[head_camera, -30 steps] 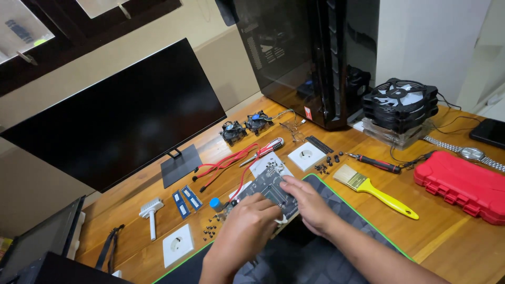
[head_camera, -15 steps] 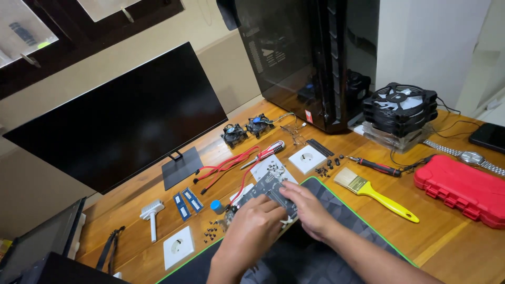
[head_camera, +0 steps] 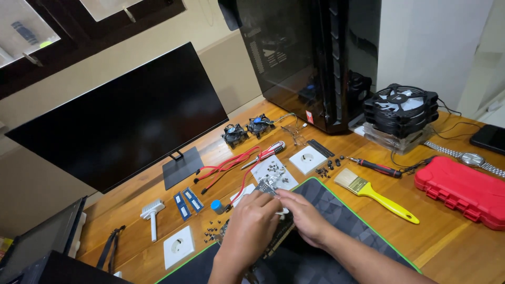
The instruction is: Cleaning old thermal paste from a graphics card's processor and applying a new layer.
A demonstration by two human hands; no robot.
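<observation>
A wide black flat monitor (head_camera: pixel 126 126) on a square grey foot fills the back left of the wooden desk (head_camera: pixel 463 247), and a tall black glass-sided computer case (head_camera: pixel 310 58) stands at the back right. In front of the case a stack of round black fans (head_camera: pixel 401 109) sits on a clear base. A dark patterned mat with a green edge (head_camera: pixel 347 210) covers the near middle; its far corner lies just beside small white square plates holding screws. At the right edge a red plastic tool case (head_camera: pixel 458 190) lies near a metal wristwatch (head_camera: pixel 465 156), with a yellow-handled flat brush (head_camera: pixel 376 194) between it and the mat. Bare wood shows only at the near right corner.

Both hands work together over a small green circuit board (head_camera: pixel 267 188) at the mat's far left corner. The left hand (head_camera: pixel 247 231) is curled around the board's near side, gripping it; the right hand (head_camera: pixel 302 214) pinches toward the same spot, fingertips closed. Red cables (head_camera: pixel 226 168), two blue memory sticks (head_camera: pixel 188 202) and loose black screws crowd the wood just beyond.
</observation>
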